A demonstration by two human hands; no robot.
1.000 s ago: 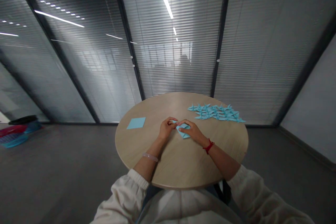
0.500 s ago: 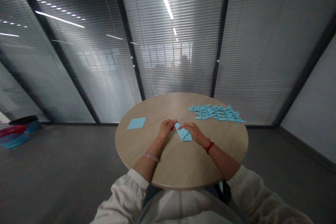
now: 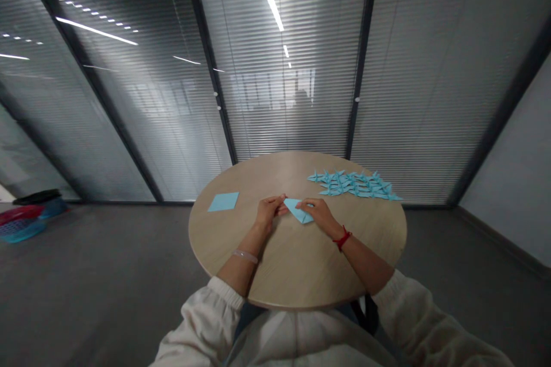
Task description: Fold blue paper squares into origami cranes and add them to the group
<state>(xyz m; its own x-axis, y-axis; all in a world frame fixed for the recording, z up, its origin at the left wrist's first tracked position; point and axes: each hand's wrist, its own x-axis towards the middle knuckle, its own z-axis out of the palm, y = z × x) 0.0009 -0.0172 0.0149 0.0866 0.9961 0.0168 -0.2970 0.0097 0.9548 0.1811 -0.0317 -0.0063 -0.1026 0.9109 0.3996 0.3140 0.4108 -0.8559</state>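
Note:
A partly folded piece of light-blue origami paper [image 3: 300, 213] is held between my two hands above the middle of the table. My left hand [image 3: 269, 210] pinches its left corner with thumb and forefinger. On the other side, my right hand [image 3: 319, 213] grips the paper's upper right edge, its fingers covering part of it. A crease or flap shows near the lower right of the paper. To the left lies a flat sheet of blue paper [image 3: 223, 202]. Several folded blue paper cranes [image 3: 355, 184] lie in close rows at the back right.
The round wooden table [image 3: 327, 281] stands before me, close to a glass partition with blinds [image 3: 284, 132]. On the floor at far left are a red and blue basket [image 3: 22, 223] and a dark-rimmed container [image 3: 43, 199].
The folded paper has turned so that its long edge lies more level, and its lower part has risen. My left hand has shifted slightly left; the flat sheet and cranes stay put.

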